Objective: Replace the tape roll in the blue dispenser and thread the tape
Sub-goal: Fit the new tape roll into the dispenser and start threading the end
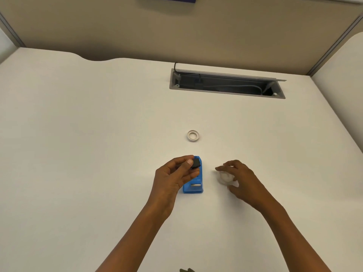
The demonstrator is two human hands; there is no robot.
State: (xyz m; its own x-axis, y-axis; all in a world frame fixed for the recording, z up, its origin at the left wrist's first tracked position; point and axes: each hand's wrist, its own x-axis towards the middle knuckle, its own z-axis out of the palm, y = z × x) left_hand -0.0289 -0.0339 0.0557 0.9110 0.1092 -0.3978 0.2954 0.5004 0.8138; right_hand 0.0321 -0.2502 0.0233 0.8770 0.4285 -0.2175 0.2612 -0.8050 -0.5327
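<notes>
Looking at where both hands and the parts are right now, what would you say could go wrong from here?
The left hand pinches the small black piece above the blue dispenser; a slip might drop it onto the desk. The right hand curls round a pale tape roll, while a similar white ring lies beyond, so the two could be mixed up. Nothing steadies the dispenser, so it may slide.

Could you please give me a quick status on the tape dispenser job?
Left hand pinches black spool over blue dispenser. Right hand grips clear roll. Empty core lies beyond, clear of the work.
</notes>
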